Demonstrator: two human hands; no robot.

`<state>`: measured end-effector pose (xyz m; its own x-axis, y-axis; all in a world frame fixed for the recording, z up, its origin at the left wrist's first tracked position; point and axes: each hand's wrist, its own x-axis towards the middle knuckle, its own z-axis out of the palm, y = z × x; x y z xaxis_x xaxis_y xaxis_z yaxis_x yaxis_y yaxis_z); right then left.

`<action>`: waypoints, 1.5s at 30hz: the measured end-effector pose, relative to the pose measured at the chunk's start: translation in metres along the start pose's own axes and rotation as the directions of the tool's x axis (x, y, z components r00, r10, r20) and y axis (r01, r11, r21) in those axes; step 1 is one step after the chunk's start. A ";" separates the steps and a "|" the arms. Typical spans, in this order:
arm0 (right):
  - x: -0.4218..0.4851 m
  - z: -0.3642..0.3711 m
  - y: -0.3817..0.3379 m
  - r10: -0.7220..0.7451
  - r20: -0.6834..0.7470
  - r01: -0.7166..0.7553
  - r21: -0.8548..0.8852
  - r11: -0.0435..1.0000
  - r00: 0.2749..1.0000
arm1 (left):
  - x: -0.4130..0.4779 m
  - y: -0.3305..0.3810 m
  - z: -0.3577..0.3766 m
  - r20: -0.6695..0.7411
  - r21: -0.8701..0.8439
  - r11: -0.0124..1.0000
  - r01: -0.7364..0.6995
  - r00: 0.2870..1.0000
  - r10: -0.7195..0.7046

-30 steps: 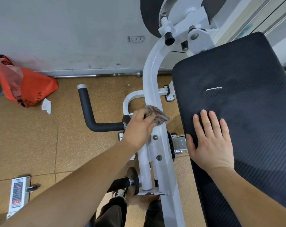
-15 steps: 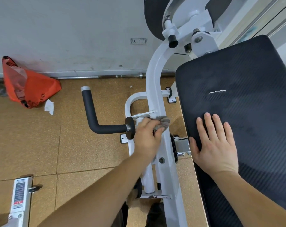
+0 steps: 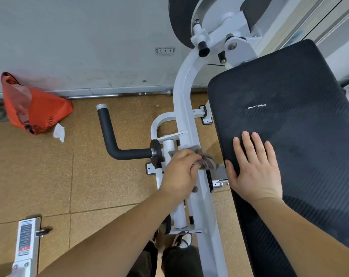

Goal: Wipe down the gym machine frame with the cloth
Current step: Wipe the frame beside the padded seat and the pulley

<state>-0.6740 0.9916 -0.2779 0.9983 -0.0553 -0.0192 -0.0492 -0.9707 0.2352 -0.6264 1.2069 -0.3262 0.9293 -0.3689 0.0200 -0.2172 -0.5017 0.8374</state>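
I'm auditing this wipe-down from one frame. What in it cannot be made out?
Head view only:
- Cloth: mostly hidden in the grip of the left hand; size unknown.
- White frame: the stretch under that hand is covered; its lower end runs off the bottom edge.
- Label on the white part at lower left: print too small to read.
- Black pad: cut off by the right edge.

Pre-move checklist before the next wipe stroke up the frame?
1. Cloth gripped by left hand: ok.
2. Cloth touching the white frame tube: ok.
3. Right hand flat on black pad, bracing: ok.
4. Tube's top face bare from cloth up to black knob: ok.
5. Cloth clean enough for another pass: cannot tell.
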 end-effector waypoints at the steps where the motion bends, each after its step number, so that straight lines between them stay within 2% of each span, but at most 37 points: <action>1: -0.001 0.000 0.000 -0.001 0.002 0.001 0.002 1.000 1.000 | 0.000 -0.002 -0.006 -0.034 -0.014 0.999 0.048 0.998 -0.049; 4: -0.003 -0.005 0.002 0.021 -0.031 -0.018 0.094 0.995 0.999 | -0.003 0.004 -0.018 -0.082 -0.061 0.986 0.152 0.984 -0.157; 6: -0.001 -0.012 -0.003 -0.002 -0.086 0.026 0.270 0.962 0.996 | -0.007 0.014 -0.019 -0.056 -0.158 0.958 0.240 0.966 -0.252; 8: 0.002 -0.026 -0.025 -0.141 -0.003 0.120 0.541 0.832 0.990 | -0.009 0.027 -0.025 -0.011 -0.291 0.900 0.325 0.939 -0.343; 10: -0.003 -0.037 -0.052 -0.264 0.134 0.083 0.735 0.673 0.955 | -0.009 0.038 -0.034 -0.002 -0.338 0.880 0.333 0.935 -0.355; 12: -0.002 -0.036 -0.072 -0.173 0.132 0.001 0.791 0.611 0.976 | -0.009 0.044 -0.046 0.004 -0.347 0.878 0.331 0.936 -0.352; 14: 0.004 -0.035 -0.079 -0.042 0.111 -0.063 0.789 0.612 0.993 | -0.004 0.043 -0.062 0.038 -0.362 0.874 0.324 0.942 -0.333; 16: 0.010 -0.035 -0.088 0.022 0.131 -0.115 0.766 0.632 0.991 | 0.003 0.028 -0.081 0.052 -0.275 0.924 0.266 0.964 -0.262; 18: 0.017 -0.031 -0.100 0.064 0.122 -0.133 0.735 0.665 0.990 | 0.010 0.000 -0.104 0.054 0.012 0.989 0.150 0.987 -0.151; 19: 0.021 -0.028 -0.108 0.083 0.115 -0.141 0.713 0.687 0.990 | 0.015 -0.020 -0.115 0.093 0.202 0.977 0.075 0.991 -0.096; 21: 0.032 -0.020 -0.125 0.126 0.105 -0.164 0.668 0.726 0.986 | 0.024 -0.062 -0.133 0.230 0.511 0.853 -0.110 0.973 -0.012; 22: 0.037 -0.015 -0.134 0.148 0.099 -0.176 0.652 0.738 0.984 | 0.027 -0.083 -0.140 0.296 0.602 0.772 -0.203 0.955 0.020; 24: 0.042 -0.006 -0.154 0.194 0.132 -0.233 0.634 0.738 0.972 | 0.030 -0.117 -0.151 0.421 0.679 0.650 -0.341 0.907 0.036; 27: 0.041 0.007 -0.180 0.266 0.207 -0.337 0.617 0.711 0.941 | 0.031 -0.132 -0.156 0.577 0.667 0.550 -0.503 0.816 0.048; 29: 0.040 0.018 -0.190 0.325 0.136 -0.346 0.537 0.770 0.936 | 0.035 -0.133 -0.162 0.595 0.628 0.547 -0.553 0.795 0.120; 32: 0.039 0.029 -0.204 0.402 -0.028 -0.348 0.450 0.822 0.915 | 0.050 -0.137 -0.186 0.551 0.647 0.544 -0.533 0.821 0.149; 34: 0.034 0.029 -0.217 0.421 0.020 -0.401 0.343 0.849 0.907 | 0.060 -0.142 -0.198 0.579 0.638 0.547 -0.542 0.806 0.123; 36: 0.027 0.028 -0.229 0.426 0.090 -0.432 0.305 0.849 0.900 | 0.065 -0.147 -0.204 0.644 0.588 0.537 -0.605 0.752 0.143; 39: 0.022 0.026 -0.231 0.447 0.173 -0.477 0.414 0.775 0.877 | 0.067 -0.152 -0.206 0.693 0.522 0.535 -0.664 0.696 0.188; 42: 0.023 0.018 -0.228 0.479 0.119 -0.458 0.557 0.693 0.870 | 0.070 -0.155 -0.206 0.704 0.512 0.542 -0.667 0.687 0.180; 44: 0.026 0.005 -0.231 0.559 0.078 -0.433 0.723 0.539 0.825 | 0.070 -0.153 -0.204 0.706 0.519 0.539 -0.664 0.688 0.168; 45: 0.029 -0.003 -0.235 0.594 0.133 -0.449 0.786 0.424 0.794 | 0.069 -0.152 -0.204 0.706 0.522 0.537 -0.663 0.689 0.165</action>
<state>-0.6335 1.2185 -0.3310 0.7588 -0.6513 -0.0048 -0.4941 -0.5709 -0.6557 -0.4681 1.4168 -0.3408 0.3935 -0.8891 -0.2338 -0.8885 -0.4332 0.1516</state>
